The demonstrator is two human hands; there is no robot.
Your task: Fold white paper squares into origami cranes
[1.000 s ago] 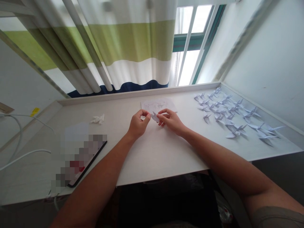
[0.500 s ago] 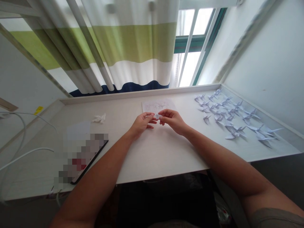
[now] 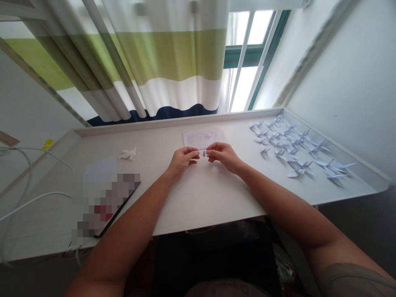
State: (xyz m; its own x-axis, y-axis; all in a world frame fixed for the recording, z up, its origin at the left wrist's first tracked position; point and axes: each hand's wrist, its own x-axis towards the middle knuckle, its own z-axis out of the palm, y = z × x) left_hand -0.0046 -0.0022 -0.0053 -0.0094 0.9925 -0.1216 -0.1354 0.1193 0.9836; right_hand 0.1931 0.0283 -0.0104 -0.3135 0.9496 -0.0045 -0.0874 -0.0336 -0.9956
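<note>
My left hand (image 3: 182, 160) and my right hand (image 3: 223, 155) meet over the middle of the white desk (image 3: 198, 194). Both pinch a small folded piece of pale lilac paper (image 3: 204, 152) between their fingertips, held edge-on just above the desk. Right behind the hands a printed sheet of paper (image 3: 202, 137) lies flat on the desk.
Several folded lilac paper cranes (image 3: 295, 150) are spread over the desk's right part. A crumpled white scrap (image 3: 128, 154) lies at the left, a tablet (image 3: 107, 204) with a pale sheet on it nearer the front left, and white cables (image 3: 27, 181) at the far left. Striped curtains and a window stand behind.
The folded paper has turned from lying broad between my fingers to edge-on. My left hand's fingers have gone from a loose curl to a tighter pinch. The view shifted slightly.
</note>
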